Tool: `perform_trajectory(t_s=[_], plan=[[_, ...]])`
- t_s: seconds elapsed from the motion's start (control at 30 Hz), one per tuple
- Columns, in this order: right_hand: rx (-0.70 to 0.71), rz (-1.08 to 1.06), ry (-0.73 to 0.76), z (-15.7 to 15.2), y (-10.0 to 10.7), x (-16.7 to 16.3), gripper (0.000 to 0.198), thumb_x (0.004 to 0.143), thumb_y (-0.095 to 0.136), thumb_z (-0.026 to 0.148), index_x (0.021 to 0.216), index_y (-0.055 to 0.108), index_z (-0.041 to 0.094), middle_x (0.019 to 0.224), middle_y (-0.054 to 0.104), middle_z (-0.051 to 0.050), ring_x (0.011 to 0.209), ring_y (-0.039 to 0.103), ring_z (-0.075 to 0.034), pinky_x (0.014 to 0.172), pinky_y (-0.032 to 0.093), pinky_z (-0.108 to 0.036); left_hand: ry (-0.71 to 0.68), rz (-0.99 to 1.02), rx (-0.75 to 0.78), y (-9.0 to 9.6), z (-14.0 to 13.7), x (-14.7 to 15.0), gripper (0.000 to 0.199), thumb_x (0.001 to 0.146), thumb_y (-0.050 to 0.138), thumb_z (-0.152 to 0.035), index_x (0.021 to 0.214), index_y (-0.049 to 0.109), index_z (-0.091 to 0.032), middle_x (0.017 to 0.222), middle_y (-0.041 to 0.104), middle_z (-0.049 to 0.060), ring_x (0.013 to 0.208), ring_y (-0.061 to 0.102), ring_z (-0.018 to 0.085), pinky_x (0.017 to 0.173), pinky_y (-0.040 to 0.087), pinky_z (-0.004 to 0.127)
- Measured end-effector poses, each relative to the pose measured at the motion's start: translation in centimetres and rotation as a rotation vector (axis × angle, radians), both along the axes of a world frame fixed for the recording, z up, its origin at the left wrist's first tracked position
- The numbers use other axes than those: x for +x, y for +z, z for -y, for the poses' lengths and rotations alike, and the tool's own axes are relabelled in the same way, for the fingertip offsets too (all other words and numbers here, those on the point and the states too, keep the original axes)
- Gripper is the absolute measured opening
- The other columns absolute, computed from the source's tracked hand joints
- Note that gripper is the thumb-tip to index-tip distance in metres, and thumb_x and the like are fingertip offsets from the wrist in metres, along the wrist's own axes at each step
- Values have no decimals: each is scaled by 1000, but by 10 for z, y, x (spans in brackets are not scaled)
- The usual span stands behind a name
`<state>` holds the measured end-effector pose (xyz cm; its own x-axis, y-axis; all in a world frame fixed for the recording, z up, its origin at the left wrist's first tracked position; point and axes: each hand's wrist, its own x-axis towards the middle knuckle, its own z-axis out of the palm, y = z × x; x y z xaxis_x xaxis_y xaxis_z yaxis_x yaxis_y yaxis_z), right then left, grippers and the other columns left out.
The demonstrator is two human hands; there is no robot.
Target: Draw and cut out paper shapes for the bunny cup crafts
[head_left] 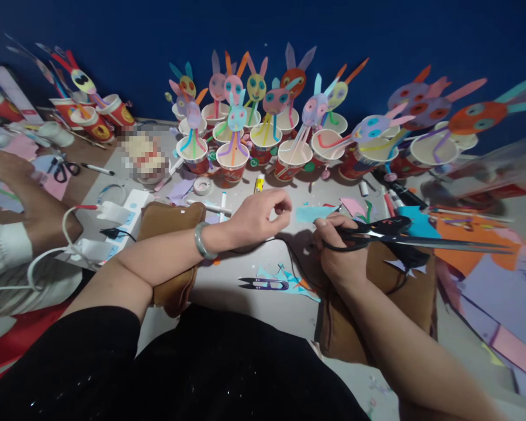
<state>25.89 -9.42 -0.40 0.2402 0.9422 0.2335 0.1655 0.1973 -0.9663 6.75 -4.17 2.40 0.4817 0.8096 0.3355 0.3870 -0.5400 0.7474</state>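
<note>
My left hand [265,217] is above the table, a bangle [205,241] at its wrist. Its fingers are curled with thumb and forefinger close together; anything between them is hidden. Black-handled scissors [388,229] are in my right hand [344,248], their blades pointing right, away from my left hand. A light blue paper strip [311,214] extends left from my right fingertips; whether they pinch it, I cannot tell. Below and between the hands, thread snips [263,283] rest beside light blue paper scraps [304,287].
Paper cups [233,166] with paper rabbit figures [236,114] line the blue wall. Brown cushions [169,219] lie under my forearms. A power strip [131,213] and another person's arm [30,193] are at left. Orange paper [460,240] lies at right, a glue stick [259,183] ahead.
</note>
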Motion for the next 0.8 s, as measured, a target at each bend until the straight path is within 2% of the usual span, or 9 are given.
perform_trajectory(t_s=[0.1, 0.17, 0.23, 0.3, 0.43, 0.53, 0.63, 0.7, 0.8], plan=[[-26, -2, 50, 0, 2, -1, 33, 85, 73, 38, 62, 54, 22, 64, 51, 2, 62, 51, -15, 61, 43, -31, -44, -137, 524, -5, 3, -1, 20, 90, 61, -30, 103, 63, -15, 99, 68, 9, 104, 62, 22, 91, 49, 38], [-26, 22, 96, 1, 5, -3, 34, 85, 72, 38, 62, 54, 22, 64, 52, 1, 63, 51, -15, 63, 43, -32, -71, -236, 776, -7, 5, -1, 14, 95, 55, -24, 105, 63, -17, 106, 68, 9, 115, 60, 23, 98, 47, 40], [1, 34, 144, 2, 8, -4, 34, 86, 72, 38, 61, 54, 22, 62, 53, 2, 62, 51, -15, 65, 44, -33, -94, -301, 892, -7, 7, -1, 16, 97, 49, -16, 103, 63, -19, 110, 69, 8, 118, 60, 21, 101, 44, 40], [34, 31, 183, 2, 10, -5, 35, 86, 72, 40, 61, 55, 22, 60, 53, 2, 60, 51, -15, 65, 44, -33, -139, -313, 872, -5, 9, -1, 20, 98, 45, -12, 100, 64, -19, 109, 71, 7, 116, 61, 19, 102, 43, 39], [-28, -41, 180, 3, 6, -4, 33, 88, 70, 45, 67, 62, 22, 56, 53, 3, 52, 48, -13, 54, 40, -31, -132, -143, 511, -1, 7, 1, 16, 96, 51, -20, 87, 64, -18, 91, 72, 5, 100, 66, 19, 92, 46, 37], [-128, -80, 113, 3, -1, -2, 27, 85, 72, 50, 87, 74, 22, 55, 52, 4, 45, 46, -12, 44, 35, -29, -42, 143, -36, -1, 0, 3, 13, 89, 65, -29, 84, 63, -16, 80, 69, 3, 77, 63, 13, 73, 49, 29], [-165, -97, 106, 2, -7, 0, 34, 82, 75, 50, 103, 76, 23, 58, 54, 4, 45, 46, -11, 42, 35, -27, -51, 368, -560, 1, -4, 5, 22, 81, 73, -31, 85, 59, -15, 73, 64, 0, 64, 58, 9, 59, 44, 23], [-177, -84, 115, 1, -9, 1, 37, 81, 76, 50, 107, 76, 23, 62, 57, 3, 47, 48, -11, 42, 38, -27, -83, 445, -761, 3, -4, 6, 23, 79, 76, -28, 85, 58, -14, 70, 63, -2, 62, 58, 8, 59, 44, 22], [-173, -30, 112, 1, -8, 2, 39, 78, 78, 49, 106, 75, 22, 70, 64, -1, 53, 55, -14, 45, 45, -29, -97, 496, -882, 7, -2, 7, 24, 77, 79, -24, 83, 58, -13, 69, 64, -2, 62, 59, 7, 62, 46, 22]])
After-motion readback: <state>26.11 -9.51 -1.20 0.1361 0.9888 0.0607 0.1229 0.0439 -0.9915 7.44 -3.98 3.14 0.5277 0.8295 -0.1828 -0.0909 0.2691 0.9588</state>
